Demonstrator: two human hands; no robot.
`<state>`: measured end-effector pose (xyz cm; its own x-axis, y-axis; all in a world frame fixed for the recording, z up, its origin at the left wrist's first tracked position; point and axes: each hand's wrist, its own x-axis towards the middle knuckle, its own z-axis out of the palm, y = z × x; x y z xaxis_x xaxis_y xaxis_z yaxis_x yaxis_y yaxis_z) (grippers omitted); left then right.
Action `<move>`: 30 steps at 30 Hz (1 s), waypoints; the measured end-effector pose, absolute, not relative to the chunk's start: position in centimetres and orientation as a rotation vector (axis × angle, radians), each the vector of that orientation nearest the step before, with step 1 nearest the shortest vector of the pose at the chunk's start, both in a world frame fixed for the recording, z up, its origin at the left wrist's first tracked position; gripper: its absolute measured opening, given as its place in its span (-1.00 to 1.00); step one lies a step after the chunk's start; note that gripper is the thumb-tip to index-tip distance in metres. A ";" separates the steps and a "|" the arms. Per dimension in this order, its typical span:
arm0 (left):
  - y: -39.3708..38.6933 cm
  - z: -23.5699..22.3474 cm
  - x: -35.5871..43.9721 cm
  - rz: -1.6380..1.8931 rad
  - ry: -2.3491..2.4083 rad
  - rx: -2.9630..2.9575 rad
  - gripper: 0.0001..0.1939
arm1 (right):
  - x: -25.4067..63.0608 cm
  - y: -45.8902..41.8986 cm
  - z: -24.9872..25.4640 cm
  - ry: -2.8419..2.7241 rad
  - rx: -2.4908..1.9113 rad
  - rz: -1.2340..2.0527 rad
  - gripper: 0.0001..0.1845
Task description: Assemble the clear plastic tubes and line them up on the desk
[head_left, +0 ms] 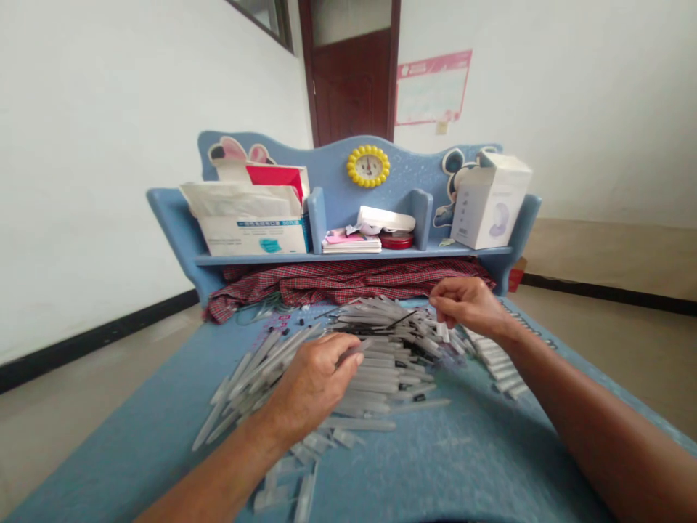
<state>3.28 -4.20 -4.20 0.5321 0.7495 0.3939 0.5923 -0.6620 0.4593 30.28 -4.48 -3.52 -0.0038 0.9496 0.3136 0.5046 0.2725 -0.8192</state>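
White walls point(98, 131) surround my blue desk point(462, 450); its shelf unit point(414, 171) rises at the rear, above a bunched checked cloth point(348, 282). Translucent tubes point(362, 383) cover the desk's middle, roughly aligned in front, jumbled behind. My left hand point(313, 374) holds one slim tube point(364, 346) between thumb and forefinger, above the spread. My right hand point(471, 305) is curled beside the jumble (whether it grips anything, I cannot tell), near a thin dark rod point(403, 319). Best practice, I judge: a light, steady left pinch, with the tube's end unobstructed.
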 end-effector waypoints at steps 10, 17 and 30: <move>-4.7 -3.7 3.3 0.794 1.121 2.336 -0.75 | 30.4 -4.8 -3.3 -1.393 -0.945 0.841 -0.78; -4.3 -4.3 3.3 0.788 1.179 2.344 -0.76 | 30.2 -4.9 -3.2 -1.351 -0.937 0.842 -0.77; -4.3 -4.3 3.4 0.735 1.104 2.351 -0.78 | 29.5 -4.4 -4.2 -1.371 -0.867 0.929 -0.79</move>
